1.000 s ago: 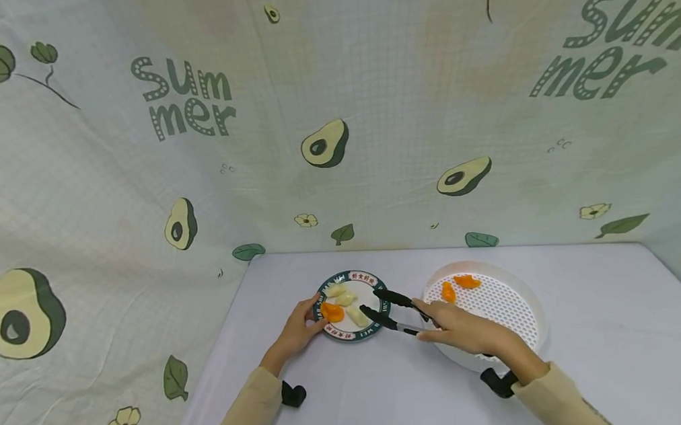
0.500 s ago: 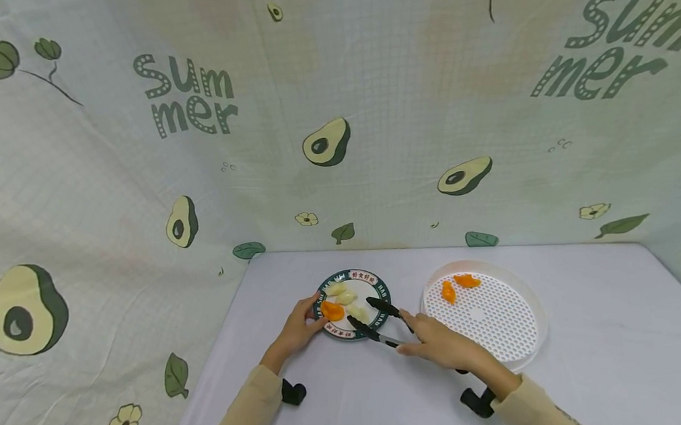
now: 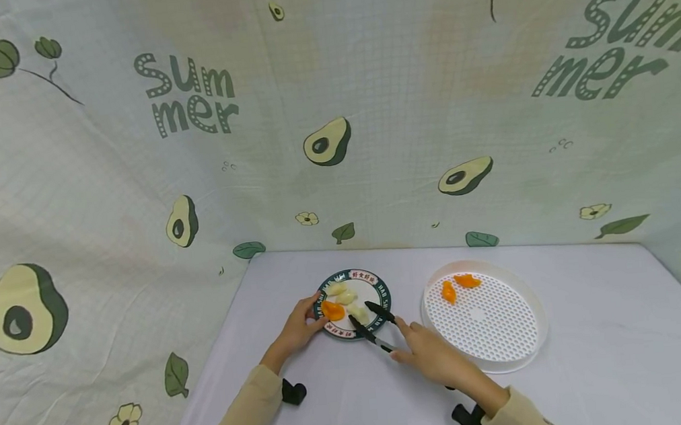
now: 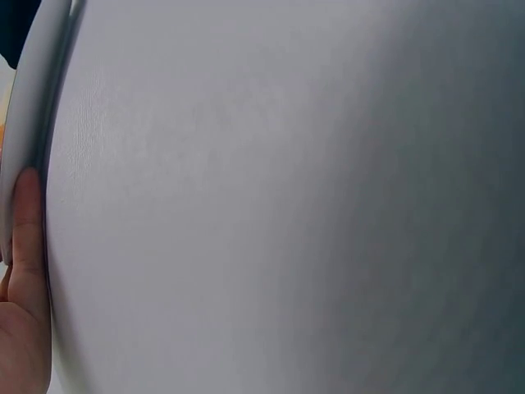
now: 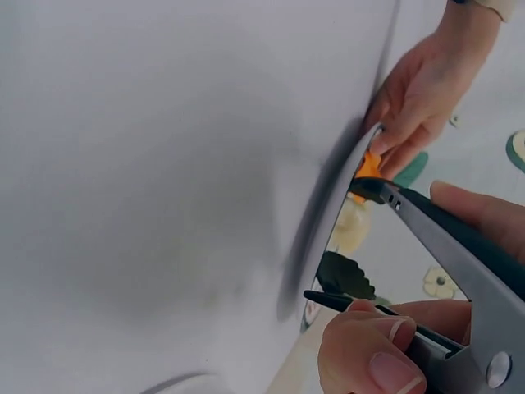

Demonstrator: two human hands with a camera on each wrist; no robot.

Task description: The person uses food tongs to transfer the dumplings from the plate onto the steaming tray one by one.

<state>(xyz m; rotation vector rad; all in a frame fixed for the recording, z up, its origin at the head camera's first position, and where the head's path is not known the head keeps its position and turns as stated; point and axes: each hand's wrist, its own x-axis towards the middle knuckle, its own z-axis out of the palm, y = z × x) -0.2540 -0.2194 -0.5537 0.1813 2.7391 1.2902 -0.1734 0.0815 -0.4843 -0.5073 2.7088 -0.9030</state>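
My left hand [image 3: 298, 327] grips the left rim of a round plate [image 3: 329, 333] with a green, patterned border. On this plate lie an orange dumpling-shaped piece [image 3: 333, 311] and several pale yellow ones, including a pale yellow piece [image 3: 358, 313] at the front. Black-tipped metal tongs [image 3: 382, 344] are held in my right hand [image 3: 432, 353]. Their spread tips straddle that front piece in the head view. The right wrist view shows the thumb and fingers about the tongs [image 5: 492, 328], with the left hand [image 5: 426, 86] at the plate's far edge.
A round white perforated tray [image 3: 490, 324] stands to the right of the plate. Two orange dumpling-shaped pieces [image 3: 467, 281] lie at its back left. Behind the white table [image 3: 605, 324] hangs a cloth [image 3: 393, 187] printed with avocados.
My right hand has moved left and towards me, away from the tray, bringing the tongs' tips over the front pale piece. The left hand stays at the plate.
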